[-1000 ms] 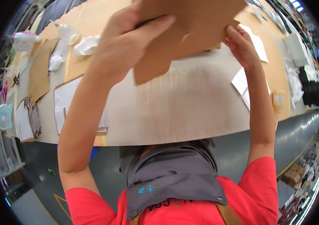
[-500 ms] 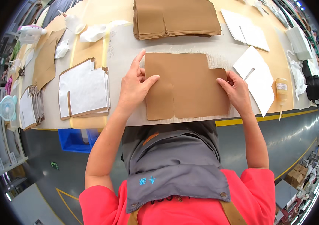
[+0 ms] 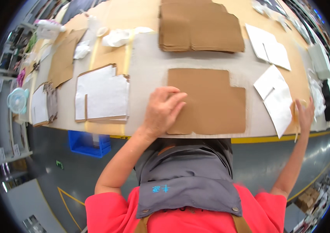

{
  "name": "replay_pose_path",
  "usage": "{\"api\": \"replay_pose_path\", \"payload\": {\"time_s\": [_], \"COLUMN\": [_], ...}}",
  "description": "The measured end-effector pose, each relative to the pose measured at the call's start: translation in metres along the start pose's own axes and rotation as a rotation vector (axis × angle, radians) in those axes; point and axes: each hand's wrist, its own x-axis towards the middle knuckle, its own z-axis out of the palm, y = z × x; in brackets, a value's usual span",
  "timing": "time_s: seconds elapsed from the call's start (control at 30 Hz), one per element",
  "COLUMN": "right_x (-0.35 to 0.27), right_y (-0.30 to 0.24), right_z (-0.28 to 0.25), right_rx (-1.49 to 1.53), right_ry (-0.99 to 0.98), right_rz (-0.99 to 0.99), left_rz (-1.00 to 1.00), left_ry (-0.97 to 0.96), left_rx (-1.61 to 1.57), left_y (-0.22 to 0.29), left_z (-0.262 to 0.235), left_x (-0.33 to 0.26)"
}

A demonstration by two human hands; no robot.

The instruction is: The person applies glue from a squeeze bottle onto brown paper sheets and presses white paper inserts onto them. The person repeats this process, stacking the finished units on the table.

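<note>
Pressing your left hand (image 3: pixel 163 110) flat on the brown card (image 3: pixel 211 101), grip open; right hand (image 3: pixel 304 114) touches white sheets (image 3: pixel 277 95) near the worktop (image 3: pixel 149 73) edge, its grip unclear.

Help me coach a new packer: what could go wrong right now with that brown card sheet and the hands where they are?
The brown card sheet lies at the table's near edge, pinned only by the left hand at one corner; it could pivot or slip off. The right hand reaches far out beside the white sheets, which overhang the edge and might get knocked down.
</note>
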Motion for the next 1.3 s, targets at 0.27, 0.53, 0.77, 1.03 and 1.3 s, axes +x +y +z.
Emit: {"api": "replay_pose_path", "payload": {"time_s": [0.27,0.53,0.77,1.03,1.3], "right_x": [0.019,0.032,-0.031,-0.112,-0.153], "right_y": [0.094,0.058,-0.042,-0.226,-0.34], "right_z": [0.033,-0.045,-0.073,-0.085,-0.106], "right_rx": [0.799,1.865,2.19,2.369,2.088], "right_ry": [-0.509,-0.026,-0.338,-0.385,-0.411], "right_rz": [0.304,0.584,0.25,0.29,0.138], "left_rz": [-0.111,-0.084,-0.369,-0.759,-0.744], "left_ry": [0.092,0.13,-0.085,0.226,0.145], "left_rx": [0.052,0.554,0.564,-1.313,-1.717], "left_y": [-0.041,-0.179,-0.223,-0.102,-0.005], "left_z": [-0.032,-0.091,-0.091,-0.103,-0.058], "left_x": [0.018,0.08,0.109,0.064,0.006]}}
